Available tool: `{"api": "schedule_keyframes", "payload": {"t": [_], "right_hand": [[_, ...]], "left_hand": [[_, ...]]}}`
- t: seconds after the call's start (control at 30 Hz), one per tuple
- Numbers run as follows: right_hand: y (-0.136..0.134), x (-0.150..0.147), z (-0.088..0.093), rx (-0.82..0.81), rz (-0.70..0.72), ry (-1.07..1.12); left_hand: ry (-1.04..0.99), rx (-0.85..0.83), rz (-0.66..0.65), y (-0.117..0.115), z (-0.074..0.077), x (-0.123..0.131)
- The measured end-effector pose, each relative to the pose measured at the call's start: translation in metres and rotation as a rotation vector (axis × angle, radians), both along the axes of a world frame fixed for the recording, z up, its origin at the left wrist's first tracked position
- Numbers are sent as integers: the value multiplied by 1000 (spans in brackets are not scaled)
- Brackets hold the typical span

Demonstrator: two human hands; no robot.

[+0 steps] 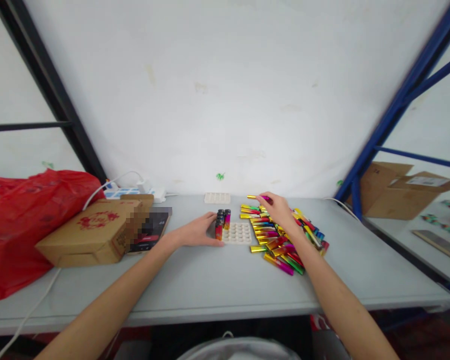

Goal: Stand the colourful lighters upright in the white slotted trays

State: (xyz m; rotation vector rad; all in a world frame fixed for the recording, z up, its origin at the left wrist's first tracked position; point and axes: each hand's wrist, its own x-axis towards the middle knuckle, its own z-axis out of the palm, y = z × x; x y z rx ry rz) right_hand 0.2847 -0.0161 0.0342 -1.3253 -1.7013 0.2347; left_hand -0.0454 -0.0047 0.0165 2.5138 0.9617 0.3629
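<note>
A white tray with round holes (238, 234) lies in the middle of the grey table (217, 280). Several shiny coloured tubes (222, 223) stand upright in its left side. My left hand (197, 231) rests against the tray's left edge, fingers curved around it and beside the standing tubes. To the right lies a heap of metallic gold, pink and green tubes (281, 237). My right hand (278, 209) reaches over the far end of the heap, its fingertips pinched on a gold and pink tube (258, 198).
A second white tray (217, 198) sits by the back wall. A cardboard box (93, 231) and a red plastic bag (20, 220) fill the left side. A white power strip (135, 191) with a cable lies behind them. Blue shelving (397, 107) and more boxes (401, 192) stand at the right.
</note>
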Motion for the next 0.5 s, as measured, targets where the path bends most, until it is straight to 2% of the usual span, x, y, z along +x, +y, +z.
{"api": "schedule_keyframes", "payload": {"t": [0.1,0.2,0.37,0.5], "right_hand": [[-6,-21,0,-64,120,302],[-13,-41,-3,-176,256,477],[-17,-63,-10,-287,366,633],[-20,-71,-10,-298,449,625]], "left_hand": [[-1,0,-8,0,0,0],[-6,5,-20,1,-1,-1],[-2,6,-20,2,-2,0],[-3,-11,-15,0,-2,0]]}}
